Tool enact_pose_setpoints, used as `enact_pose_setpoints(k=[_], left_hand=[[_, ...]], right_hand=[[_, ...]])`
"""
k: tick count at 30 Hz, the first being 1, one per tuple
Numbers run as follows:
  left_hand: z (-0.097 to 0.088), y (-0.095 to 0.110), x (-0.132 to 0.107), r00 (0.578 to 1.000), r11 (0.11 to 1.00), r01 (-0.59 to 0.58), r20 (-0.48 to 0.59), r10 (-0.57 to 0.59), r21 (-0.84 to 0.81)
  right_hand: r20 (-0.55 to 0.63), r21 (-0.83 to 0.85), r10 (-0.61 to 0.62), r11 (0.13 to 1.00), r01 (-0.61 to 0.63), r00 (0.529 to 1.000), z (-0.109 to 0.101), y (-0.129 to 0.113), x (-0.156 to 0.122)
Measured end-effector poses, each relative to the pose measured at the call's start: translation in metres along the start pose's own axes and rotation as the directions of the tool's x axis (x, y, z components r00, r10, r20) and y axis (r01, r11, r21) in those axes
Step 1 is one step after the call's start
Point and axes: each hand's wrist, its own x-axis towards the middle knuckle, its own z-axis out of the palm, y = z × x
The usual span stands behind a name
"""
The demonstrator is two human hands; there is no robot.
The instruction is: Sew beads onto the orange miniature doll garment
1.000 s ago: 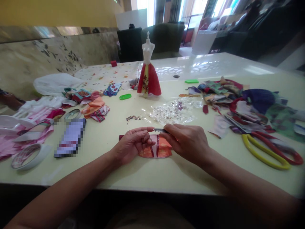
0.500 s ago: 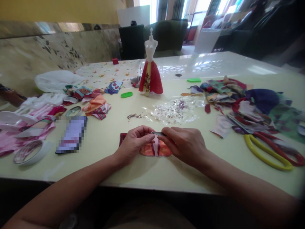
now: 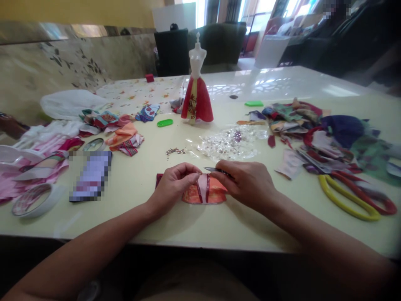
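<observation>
My left hand (image 3: 173, 184) is closed in a pinch of thumb and forefinger above the small fabric piece; anything between the fingertips is too small to name. Opposite it, my right hand (image 3: 249, 184) grips dark pointed tweezers (image 3: 213, 169), their tip directed left, a short gap from the left fingertips. Beneath both hands lies the orange fabric piece (image 3: 216, 193) with a pale centre panel and dark red trim, flat on the table; the hands cover its sides. Loose tiny beads or stones (image 3: 176, 151) and a clear plastic sheet strewn with glittering bits (image 3: 224, 146) lie just beyond.
A small white dress form (image 3: 197, 62) in a red and gold skirt stands behind. Fabric scraps (image 3: 297, 121) and yellow-and-red-handled scissors (image 3: 347, 202) lie right. On the left are a phone (image 3: 92, 175), tape rolls (image 3: 36, 200) and more scraps (image 3: 127, 138). Two green trays (image 3: 165, 122) sit further back.
The tweezers and my right hand have drawn slightly right and up, opening a gap from the left fingertips. More of the orange piece shows. The view has shifted slightly.
</observation>
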Motion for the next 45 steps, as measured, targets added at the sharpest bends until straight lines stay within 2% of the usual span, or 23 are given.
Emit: enact_pose_setpoints(k=[3, 6, 12, 19, 26, 41, 45], left_hand=[[-0.003, 0.004, 0.000, 0.999, 0.997, -0.040, -0.032, 0.042, 0.066], [-0.005, 0.004, 0.002, 0.997, 0.985, -0.066, -0.020, 0.070, 0.158], [-0.007, 0.002, 0.004, 0.987, 0.942, -0.161, 0.044, 0.155, 0.296], [-0.008, -0.001, 0.005, 0.945, 0.820, -0.327, 0.182, 0.272, 0.470], [-0.009, -0.005, 0.004, 0.936, 0.814, -0.351, 0.212, 0.283, 0.464], [-0.006, -0.008, 0.005, 0.891, 0.714, -0.446, 0.348, 0.293, 0.540], [-0.004, -0.008, 0.006, 0.855, 0.675, -0.503, 0.425, 0.297, 0.540]], right_hand=[[0.144, -0.167, -0.009, 0.985, 0.034, 0.990, -0.008, 0.003, 0.004], [0.276, -0.273, -0.008, 0.958, 0.086, 0.961, -0.013, 0.005, 0.006], [0.378, -0.274, -0.022, 0.952, 0.134, 0.925, -0.012, 0.005, 0.006], [0.399, -0.251, -0.036, 0.957, 0.147, 0.916, -0.008, 0.003, 0.004], [0.400, -0.230, -0.050, 0.961, 0.153, 0.915, -0.007, 0.001, 0.004], [0.389, -0.242, -0.071, 0.954, 0.176, 0.919, -0.004, 0.001, 0.002], [0.372, -0.245, -0.081, 0.952, 0.182, 0.925, -0.003, 0.001, 0.002]])
